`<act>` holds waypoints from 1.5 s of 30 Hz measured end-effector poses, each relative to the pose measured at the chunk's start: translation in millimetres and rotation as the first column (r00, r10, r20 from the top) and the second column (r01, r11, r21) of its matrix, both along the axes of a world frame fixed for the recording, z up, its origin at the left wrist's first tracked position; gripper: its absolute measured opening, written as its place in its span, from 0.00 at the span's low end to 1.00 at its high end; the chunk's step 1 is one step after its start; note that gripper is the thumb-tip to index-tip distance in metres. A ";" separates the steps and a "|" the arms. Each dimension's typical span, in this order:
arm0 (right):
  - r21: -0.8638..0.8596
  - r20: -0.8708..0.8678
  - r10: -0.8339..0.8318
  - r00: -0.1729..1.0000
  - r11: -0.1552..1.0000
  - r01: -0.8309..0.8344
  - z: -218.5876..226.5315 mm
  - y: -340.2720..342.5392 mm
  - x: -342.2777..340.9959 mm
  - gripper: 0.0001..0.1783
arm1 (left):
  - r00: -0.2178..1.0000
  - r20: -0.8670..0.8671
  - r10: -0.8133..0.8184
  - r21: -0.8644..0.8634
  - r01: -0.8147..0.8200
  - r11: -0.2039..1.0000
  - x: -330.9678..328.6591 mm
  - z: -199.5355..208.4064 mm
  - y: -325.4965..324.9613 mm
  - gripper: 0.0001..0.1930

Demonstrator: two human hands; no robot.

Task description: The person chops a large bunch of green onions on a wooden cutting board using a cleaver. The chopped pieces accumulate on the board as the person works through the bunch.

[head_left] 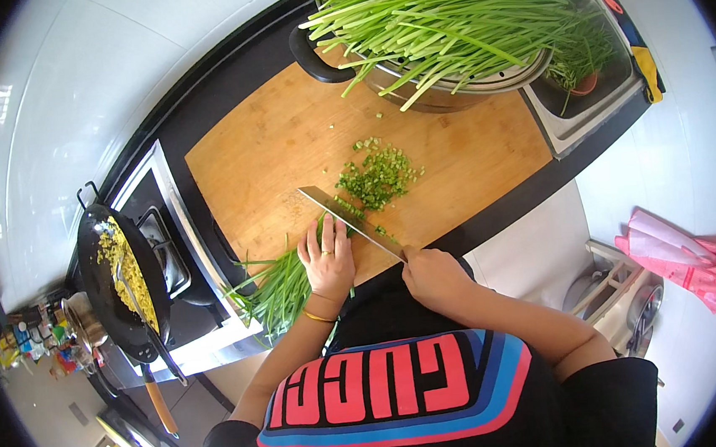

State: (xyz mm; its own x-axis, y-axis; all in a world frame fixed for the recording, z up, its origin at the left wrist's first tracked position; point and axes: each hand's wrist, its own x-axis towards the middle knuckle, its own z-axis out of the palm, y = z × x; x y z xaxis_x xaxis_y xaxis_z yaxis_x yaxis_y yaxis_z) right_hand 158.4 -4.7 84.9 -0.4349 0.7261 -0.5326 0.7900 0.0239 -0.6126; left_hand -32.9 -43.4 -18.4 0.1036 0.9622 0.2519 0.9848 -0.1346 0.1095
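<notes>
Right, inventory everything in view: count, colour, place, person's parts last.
Board: one, tan, on counter
Counter: one, black, under board
Knife: one, silver, in right hand
Chopped greens: one pile, green, on board
Uncut greens: one bunch, green, under left hand
Large bunch: one, green, on pot
Pot: one, silver, at board's far edge
Sink: one, silver, right of board
Wok: one, black, on stove
Food: one heap, yellow, in wok
Stove: one, black, under wok
Cloth: one, pink, far right
Clutter: several, mixed colours, far left
Shirt: one, black, bottom
Forearms: two, bare, below hands
Left hand: one, bare, on uncut greens
Right hand: one, bare, on knife
</notes>
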 end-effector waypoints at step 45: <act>0.112 -0.127 -0.032 0.991 0.993 0.047 -10.6 7.7 -5.9 0.11 | 0.995 0.086 0.045 0.003 -0.046 0.999 2.1 -0.7 -2.8 0.25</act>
State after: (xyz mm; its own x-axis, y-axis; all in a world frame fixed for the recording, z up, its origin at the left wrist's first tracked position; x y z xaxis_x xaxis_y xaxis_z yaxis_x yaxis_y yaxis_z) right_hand 152.4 2.9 74.4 -0.4625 0.7971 -0.3883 0.7094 0.0700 -0.7013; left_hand -30.7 -46.2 -19.1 0.0374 0.9643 0.2623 0.9768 -0.0907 0.1939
